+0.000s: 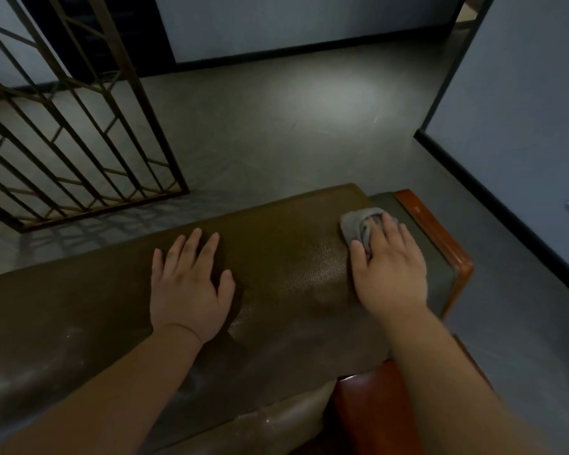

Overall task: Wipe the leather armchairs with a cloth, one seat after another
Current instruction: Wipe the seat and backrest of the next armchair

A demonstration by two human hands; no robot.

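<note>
Two hands — left hand (191, 287) flat on one armchair (293, 257), right hand (388, 267) pressing one cloth (355, 223).

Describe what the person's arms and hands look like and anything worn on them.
Both forearms are bare up to the frame edge: no sleeve shows. The left hand and right hand wear no gloves; no ring, watch or bracelet is visible. Fingers are short and rounded, nails unpainted as far as dim light shows.

The right hand (386, 264) covers most of the grey cloth (358, 221), so only its far edge shows beyond the fingers. The leather armchair (276, 257) runs out of the picture to the left of the cloth and at the bottom edge. Both forearms are cut off at the bottom. The metal grille (69, 133) left of the armchair is cropped at the top and left.
</note>
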